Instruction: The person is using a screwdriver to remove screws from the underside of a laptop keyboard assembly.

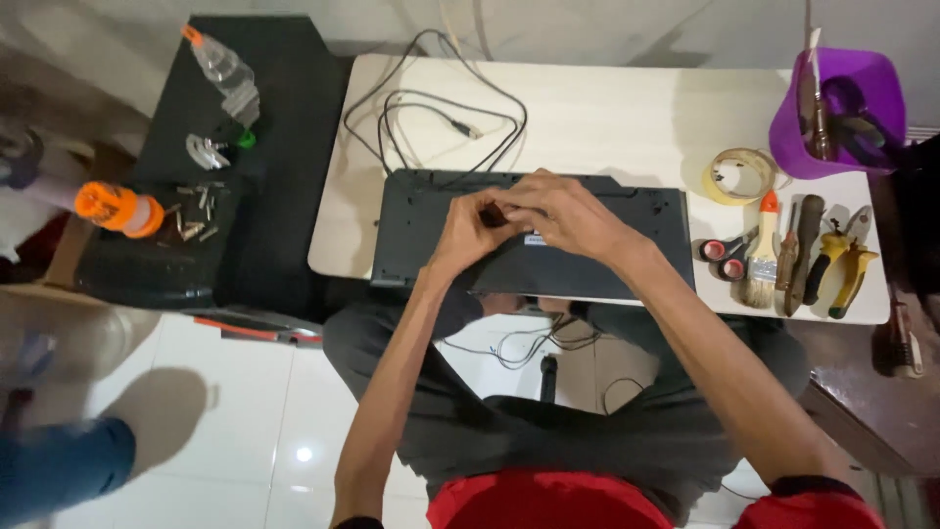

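Left hand [468, 227] and right hand [563, 211]: fingers curled, meeting over a small dark part [493, 216], pinched between them above a dark grey laptop base [421, 230] lying on the white table [607, 118]. Beyond: black cable [446, 113]. Right: paintbrush [763, 257], pliers [848, 263].

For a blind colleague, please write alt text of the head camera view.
Two bare hands, left hand and right hand, meet over a dark flat device on a white table. A paintbrush, scissors and tape roll lie at right.
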